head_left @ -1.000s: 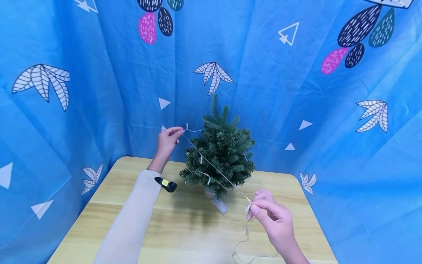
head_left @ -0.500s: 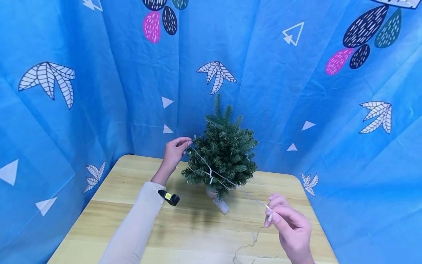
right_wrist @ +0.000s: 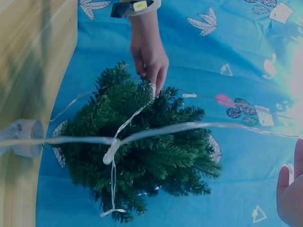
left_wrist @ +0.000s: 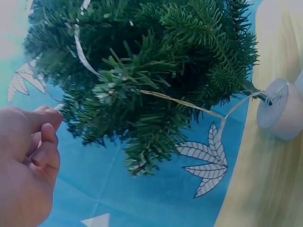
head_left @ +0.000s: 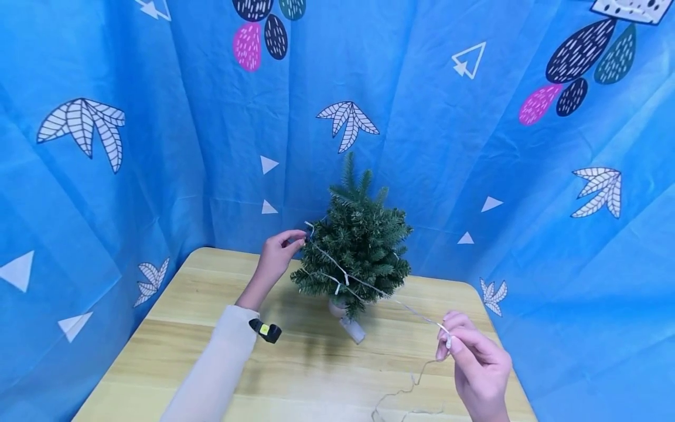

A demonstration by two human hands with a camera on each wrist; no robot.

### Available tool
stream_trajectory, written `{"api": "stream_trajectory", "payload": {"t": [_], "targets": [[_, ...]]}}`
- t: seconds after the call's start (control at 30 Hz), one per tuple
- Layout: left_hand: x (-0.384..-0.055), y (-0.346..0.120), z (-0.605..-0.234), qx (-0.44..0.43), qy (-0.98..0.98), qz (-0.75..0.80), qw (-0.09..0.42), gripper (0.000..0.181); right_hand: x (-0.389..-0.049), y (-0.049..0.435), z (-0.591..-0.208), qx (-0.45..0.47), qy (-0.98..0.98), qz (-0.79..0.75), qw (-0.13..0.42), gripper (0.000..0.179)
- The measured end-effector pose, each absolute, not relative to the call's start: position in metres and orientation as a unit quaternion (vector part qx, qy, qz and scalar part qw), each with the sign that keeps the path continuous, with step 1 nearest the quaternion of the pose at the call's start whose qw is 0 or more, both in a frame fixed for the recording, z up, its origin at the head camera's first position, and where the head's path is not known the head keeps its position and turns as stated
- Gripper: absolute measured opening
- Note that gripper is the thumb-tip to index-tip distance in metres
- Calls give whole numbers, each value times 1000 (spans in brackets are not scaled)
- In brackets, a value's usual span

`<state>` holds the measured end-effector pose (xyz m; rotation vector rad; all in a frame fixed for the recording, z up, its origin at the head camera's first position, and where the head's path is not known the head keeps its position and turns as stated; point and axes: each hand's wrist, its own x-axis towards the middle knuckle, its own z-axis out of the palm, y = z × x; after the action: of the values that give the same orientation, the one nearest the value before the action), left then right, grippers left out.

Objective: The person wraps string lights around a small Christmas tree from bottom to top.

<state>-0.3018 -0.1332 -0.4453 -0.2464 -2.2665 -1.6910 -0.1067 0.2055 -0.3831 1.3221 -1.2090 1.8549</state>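
Note:
A small artificial Christmas tree (head_left: 366, 240) stands upright at the back of the table, with clear string lights (head_left: 346, 279) running across its front. At its left side my left hand (head_left: 275, 258) pinches the light wire between thumb and fingertips, close to the branches. My right hand (head_left: 479, 366) is at the front right, pinching the wire beside a small bulb (head_left: 449, 342). The strand stretches nearly straight between both hands. In the left wrist view, another length of wire (left_wrist: 189, 105) runs from the branches to the tree's round pale base (left_wrist: 279, 111). The strand behind the tree is hidden.
A loose tail of wire (head_left: 392, 394) lies on the wooden table (head_left: 295, 375) below my right hand. Beside the base sits a flat whitish box (head_left: 353, 330). Blue patterned cloth (head_left: 422, 146) hangs behind the table and along both sides.
My right hand has drawn away to the right and slightly down, lengthening the strand across the tree. The left hand has come lower and a little right, nearer the branches.

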Motion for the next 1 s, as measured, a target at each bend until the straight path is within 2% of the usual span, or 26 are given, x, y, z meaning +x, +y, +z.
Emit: {"api": "stream_trajectory", "payload": {"t": [0.3, 0.43, 0.63, 0.73, 1.0], "targets": [[-243, -118, -413, -136, -777, -577, 212, 22, -109, 214, -392, 455, -487, 698, 261, 28], [-211, -93, -393, -193, -754, -595, 198, 21, -112, 216, -395, 429, -507, 703, 255, 32], [-179, -50, -378, -260, -744, -601, 136, 16, -116, 215, -400, 401, -532, 703, 249, 31], [-170, -29, -375, -298, -736, -598, 110, 16, -117, 215, -401, 388, -550, 697, 248, 36], [-167, 12, -367, -426, -722, -533, 118, 13, -114, 219, -402, 338, -621, 668, 232, 33]]}}
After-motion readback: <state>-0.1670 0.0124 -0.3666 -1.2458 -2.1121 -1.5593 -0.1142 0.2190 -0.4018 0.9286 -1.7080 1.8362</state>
